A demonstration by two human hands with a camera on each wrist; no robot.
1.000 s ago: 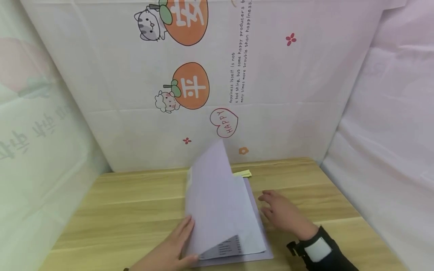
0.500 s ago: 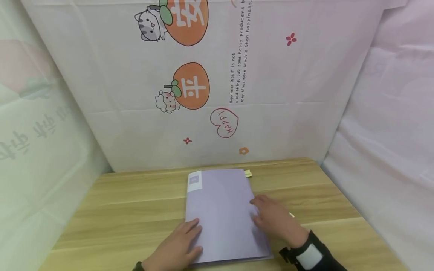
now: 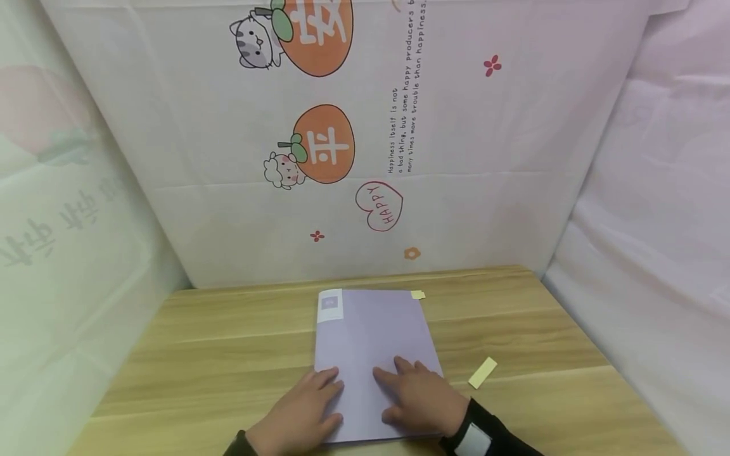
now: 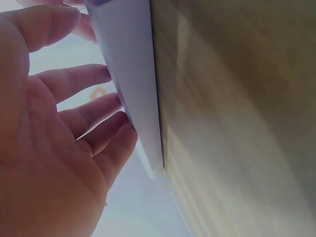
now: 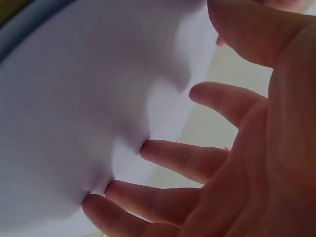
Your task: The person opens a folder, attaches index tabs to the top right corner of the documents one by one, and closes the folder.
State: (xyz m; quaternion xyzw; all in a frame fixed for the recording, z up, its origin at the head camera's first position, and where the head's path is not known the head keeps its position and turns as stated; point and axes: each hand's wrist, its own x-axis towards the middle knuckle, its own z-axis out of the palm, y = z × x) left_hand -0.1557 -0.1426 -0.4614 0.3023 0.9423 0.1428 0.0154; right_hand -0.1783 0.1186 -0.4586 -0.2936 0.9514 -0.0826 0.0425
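A lilac document folder (image 3: 376, 329) lies closed on the table, with a white label (image 3: 336, 311) at its upper left corner. My left hand (image 3: 299, 408) rests at the folder's left edge. The left wrist view shows its fingertips touching along the folder's spine (image 4: 131, 69). On the lower right of the cover, my right hand (image 3: 424, 396) has its fingers spread. Seen from the right wrist, several of its fingertips touch the cover (image 5: 74, 108). Yellow paper tabs (image 3: 418, 294) stick out at the folder's top right corner.
A yellow paper strip (image 3: 482, 373) lies on the wood-grain table (image 3: 228, 342), right of the folder. A white printed cloth (image 3: 456, 158) rises behind the table, and pale cloth hangs on both sides.
The folder's cover has come down from half raised to flat. My right hand has moved left from the table onto the cover, and the yellow strip is now in full view.
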